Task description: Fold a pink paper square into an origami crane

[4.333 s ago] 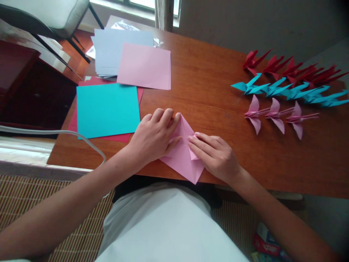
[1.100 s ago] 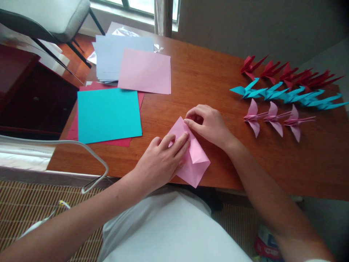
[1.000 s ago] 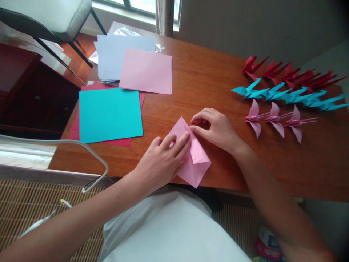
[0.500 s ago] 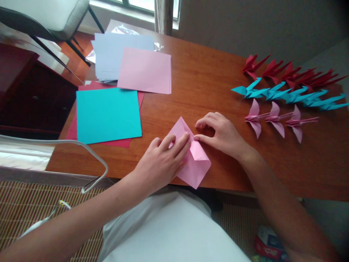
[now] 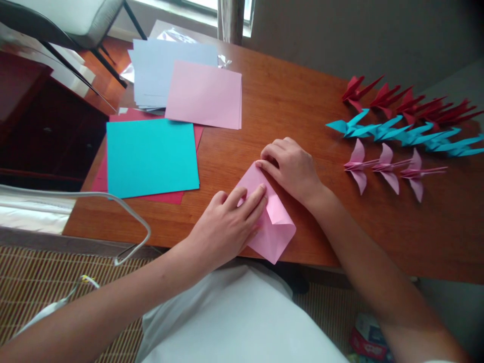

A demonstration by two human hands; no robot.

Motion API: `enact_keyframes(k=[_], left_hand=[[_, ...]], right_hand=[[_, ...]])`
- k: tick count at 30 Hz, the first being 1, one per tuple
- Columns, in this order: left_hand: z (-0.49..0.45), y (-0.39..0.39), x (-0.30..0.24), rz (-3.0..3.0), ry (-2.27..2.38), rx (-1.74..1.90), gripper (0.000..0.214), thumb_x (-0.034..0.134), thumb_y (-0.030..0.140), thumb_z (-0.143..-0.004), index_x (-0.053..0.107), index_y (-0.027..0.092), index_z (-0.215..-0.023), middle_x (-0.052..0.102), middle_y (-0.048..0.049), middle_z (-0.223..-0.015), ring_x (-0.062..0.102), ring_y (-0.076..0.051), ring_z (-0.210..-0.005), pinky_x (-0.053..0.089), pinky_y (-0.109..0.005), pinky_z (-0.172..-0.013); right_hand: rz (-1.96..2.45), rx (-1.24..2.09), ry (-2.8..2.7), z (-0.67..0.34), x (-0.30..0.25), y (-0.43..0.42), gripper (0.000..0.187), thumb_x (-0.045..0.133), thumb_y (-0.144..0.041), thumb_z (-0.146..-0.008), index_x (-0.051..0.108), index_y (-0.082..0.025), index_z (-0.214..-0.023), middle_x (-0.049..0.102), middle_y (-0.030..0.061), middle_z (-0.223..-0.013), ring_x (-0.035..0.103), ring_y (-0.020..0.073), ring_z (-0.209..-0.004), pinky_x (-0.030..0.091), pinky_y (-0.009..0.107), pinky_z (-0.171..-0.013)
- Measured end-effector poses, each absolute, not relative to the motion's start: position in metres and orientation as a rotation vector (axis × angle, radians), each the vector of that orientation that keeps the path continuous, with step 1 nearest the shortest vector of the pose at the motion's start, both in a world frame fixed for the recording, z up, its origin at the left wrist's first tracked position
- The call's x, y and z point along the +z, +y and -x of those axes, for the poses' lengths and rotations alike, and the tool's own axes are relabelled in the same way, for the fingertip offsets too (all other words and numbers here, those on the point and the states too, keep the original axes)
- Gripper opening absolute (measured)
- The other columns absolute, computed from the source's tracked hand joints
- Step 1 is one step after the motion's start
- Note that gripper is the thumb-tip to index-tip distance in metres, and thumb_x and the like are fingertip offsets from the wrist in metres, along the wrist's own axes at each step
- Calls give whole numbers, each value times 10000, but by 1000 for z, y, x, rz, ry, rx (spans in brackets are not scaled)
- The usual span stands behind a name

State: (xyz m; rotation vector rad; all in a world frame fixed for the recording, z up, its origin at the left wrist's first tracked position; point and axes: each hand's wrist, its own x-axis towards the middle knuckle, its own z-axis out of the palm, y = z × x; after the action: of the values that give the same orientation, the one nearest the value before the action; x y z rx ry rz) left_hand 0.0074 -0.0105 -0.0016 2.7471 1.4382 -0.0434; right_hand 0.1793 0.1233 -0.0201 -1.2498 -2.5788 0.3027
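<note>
A sheet of pink origami paper (image 5: 276, 244), partly folded, lies near the front edge of the table with one flap curling up on its right side. My left hand (image 5: 229, 222) rests on it, fingers stretched out and pressing the middle of the sheet down. At the far corner of the paper is my right hand (image 5: 289, 169), its fingers curled and the thumb and index finger closed on the tip. The underside of the paper and part of its left edge are hidden by my left hand.
Rows of folded red cranes (image 5: 406, 101), blue cranes (image 5: 401, 133) and pink cranes (image 5: 385, 169) stand at the right. To the left are blue paper (image 5: 153, 159) over red sheets, pink sheets (image 5: 206, 96) and pale grey-blue sheets (image 5: 153, 70). A white cable (image 5: 128, 214) loops by the table edge.
My right hand has moved from the paper's right side up to its far corner and closed there. My left hand stays pressed on the sheet. The view has shifted slightly.
</note>
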Motion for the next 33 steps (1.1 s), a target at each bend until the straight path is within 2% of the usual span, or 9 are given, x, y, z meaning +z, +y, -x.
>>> enact_keyframes(k=[9, 16, 24, 28, 33], left_hand=[[-7, -8, 0, -2713, 1448, -81, 521, 397, 346, -1057, 465, 179, -1546, 409, -53, -1650, 505, -302, -1222, 493, -436, -830], [-8, -8, 4, -2700, 1449, -99, 538, 441, 345, -1043, 450, 175, -1553, 410, -61, -1648, 512, -307, -1228, 503, -443, -830], [-6, -5, 4, -2690, 1425, -109, 541, 400, 351, -1058, 420, 177, -1570, 387, -46, -1662, 504, -302, -1233, 504, -426, -840], [-5, -5, 4, -2689, 1413, -113, 531, 380, 342, -1065, 421, 183, -1570, 399, -52, -1654, 505, -301, -1224, 506, -428, -828], [-6, -5, 5, -2683, 1414, -108, 531, 405, 339, -1055, 440, 178, -1559, 389, -60, -1659, 508, -306, -1226, 504, -432, -822]], right_hand=[[1285, 262, -2539, -166, -23, 130, 192, 586, -378, -1002, 640, -234, -889, 719, 73, -949, 596, 266, -926, 408, 357, -689], [1215, 436, -2517, -176, -25, 138, 183, 638, -368, -969, 622, -227, -854, 692, 47, -886, 593, 232, -865, 405, 350, -742], [1093, 631, -2619, -219, -14, 119, 232, 730, -418, -905, 601, -229, -866, 648, 25, -875, 560, 216, -852, 416, 339, -751], [1043, 676, -2697, -230, -10, 114, 236, 746, -434, -894, 621, -233, -903, 658, 30, -918, 561, 213, -865, 418, 335, -734], [1126, 601, -2668, -218, -11, 120, 242, 713, -442, -917, 612, -237, -836, 673, 31, -864, 569, 225, -858, 412, 342, -708]])
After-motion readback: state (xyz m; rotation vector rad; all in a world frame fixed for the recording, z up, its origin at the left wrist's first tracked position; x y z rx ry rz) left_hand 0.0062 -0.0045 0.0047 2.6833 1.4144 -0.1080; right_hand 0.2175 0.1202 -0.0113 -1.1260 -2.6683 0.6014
